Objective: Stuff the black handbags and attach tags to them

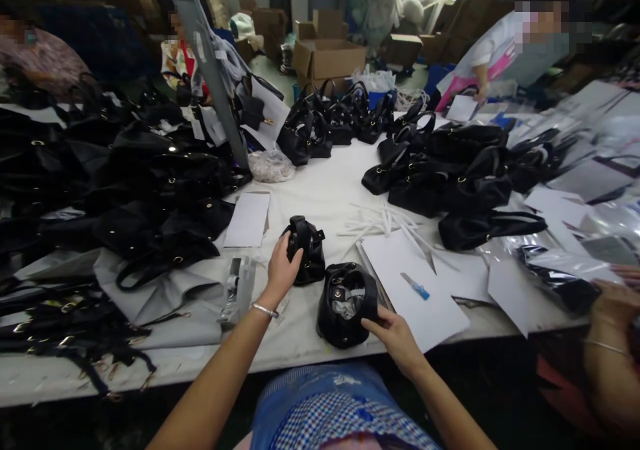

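Note:
Two small black handbags stand side by side on the white table before me. My left hand (pixel 284 267) grips the near left side of the farther handbag (pixel 313 257), thumb and fingers against it by its strap. The nearer handbag (pixel 330 323) gapes upward, with pale grey stuffing (pixel 347 305) inside. At its right side, my right hand (pixel 395 333) has thumb and fingers closed on the edge or handle; exactly which part I cannot tell. A clear plastic packet (pixel 239 287) lies left of my left hand. White card sheets (pixel 400 270) with a blue utility knife (pixel 416 287) lie beyond my right hand.
Black bags (pixel 165 170) pile up on the left, more black bags (pixel 450 163) on the right. A grey post (pixel 215 70) rises at the table's middle left. White strips (pixel 383 220) lie loose. A co-worker's hand (pixel 615 303) is at far right; other people stand across the table.

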`<action>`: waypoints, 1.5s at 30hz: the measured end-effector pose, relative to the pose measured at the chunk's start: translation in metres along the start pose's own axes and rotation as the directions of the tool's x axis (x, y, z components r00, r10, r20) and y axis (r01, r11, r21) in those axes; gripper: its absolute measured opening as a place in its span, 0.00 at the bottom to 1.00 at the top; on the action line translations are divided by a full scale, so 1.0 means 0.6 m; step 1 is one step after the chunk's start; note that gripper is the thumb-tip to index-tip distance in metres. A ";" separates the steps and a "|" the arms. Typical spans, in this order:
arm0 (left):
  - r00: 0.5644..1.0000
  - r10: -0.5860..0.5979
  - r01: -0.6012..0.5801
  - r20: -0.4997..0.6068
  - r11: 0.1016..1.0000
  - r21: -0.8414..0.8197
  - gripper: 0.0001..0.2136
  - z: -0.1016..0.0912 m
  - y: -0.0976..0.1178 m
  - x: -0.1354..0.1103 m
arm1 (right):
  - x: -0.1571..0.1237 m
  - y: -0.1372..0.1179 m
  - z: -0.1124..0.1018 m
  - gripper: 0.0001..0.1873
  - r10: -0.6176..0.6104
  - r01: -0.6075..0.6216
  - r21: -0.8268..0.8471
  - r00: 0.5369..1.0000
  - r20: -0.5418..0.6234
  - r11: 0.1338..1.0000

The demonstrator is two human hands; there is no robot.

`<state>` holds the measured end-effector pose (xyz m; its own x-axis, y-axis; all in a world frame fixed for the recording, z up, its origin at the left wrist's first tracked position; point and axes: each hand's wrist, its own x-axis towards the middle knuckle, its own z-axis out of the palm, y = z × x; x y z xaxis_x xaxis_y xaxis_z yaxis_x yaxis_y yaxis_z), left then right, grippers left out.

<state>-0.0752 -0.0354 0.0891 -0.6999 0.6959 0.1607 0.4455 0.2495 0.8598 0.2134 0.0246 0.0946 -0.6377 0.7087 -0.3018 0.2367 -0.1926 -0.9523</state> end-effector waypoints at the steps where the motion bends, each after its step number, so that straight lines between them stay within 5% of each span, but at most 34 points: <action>1: 1.000 0.010 -0.010 -0.014 1.000 -0.014 0.23 -0.001 -0.002 -0.024 | -0.006 0.003 0.010 0.19 0.003 -0.001 0.038 0.999 -0.051 0.999; 6: 0.942 0.053 -0.007 0.332 0.990 -0.140 0.12 0.034 -0.013 -0.112 | -0.022 0.004 0.069 0.19 0.013 0.038 0.186 0.963 -0.270 0.982; 12: 0.745 0.148 -0.231 0.650 0.972 0.043 0.13 0.104 -0.008 -0.092 | -0.038 0.014 0.117 0.23 0.015 0.016 0.162 0.982 -0.189 0.987; 15: 0.651 0.182 -0.281 0.737 0.960 0.011 0.10 0.122 -0.007 -0.084 | -0.035 0.026 0.097 0.28 0.032 0.024 0.173 0.949 -0.315 0.985; 18: 0.582 0.205 -0.295 0.787 0.955 -0.031 0.10 0.126 -0.011 -0.087 | -0.011 0.039 0.063 0.24 -0.024 0.012 -0.040 0.943 -0.333 0.999; 22: 0.517 0.224 -0.284 0.826 0.955 -0.082 0.10 0.116 -0.014 -0.091 | 0.044 0.060 0.045 0.17 -0.191 0.151 -0.468 0.981 -0.040 0.871; 24: 0.561 0.237 -0.266 0.793 0.959 -0.099 0.12 0.105 -0.015 -0.096 | 0.069 0.070 0.053 0.19 -0.234 0.238 -0.616 0.968 0.089 0.751; 27: 0.777 0.178 -0.222 0.604 0.975 -0.001 0.12 0.087 -0.018 -0.107 | 0.089 0.080 0.068 0.25 -0.186 0.244 -0.784 0.968 0.166 0.571; 29: 0.850 0.078 -0.157 0.521 0.982 0.109 0.15 0.080 -0.023 -0.111 | 0.090 0.082 0.072 0.26 -0.155 0.239 -0.828 0.970 0.185 0.507; 33: 0.769 -0.148 0.044 0.622 0.983 0.179 0.24 0.088 -0.043 -0.102 | 0.089 0.085 0.064 0.25 -0.183 0.291 -0.826 0.956 0.230 0.483; 39: 0.755 -0.314 0.434 0.576 0.898 -0.079 0.07 0.104 -0.084 -0.093 | 0.115 0.098 0.064 0.19 -0.169 0.290 -0.824 0.957 0.237 0.486; 45: 0.707 -0.330 0.524 0.625 0.838 -0.151 0.11 0.096 -0.088 -0.096 | 0.089 0.104 0.066 0.22 -0.268 0.272 -0.796 0.953 0.143 0.541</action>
<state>-0.0260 -0.0500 0.0063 -0.2931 0.8310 -0.4729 -0.0779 0.4722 0.8780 0.1651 0.0233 0.0175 -0.7761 0.6295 -0.0390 0.5380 0.6285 -0.5617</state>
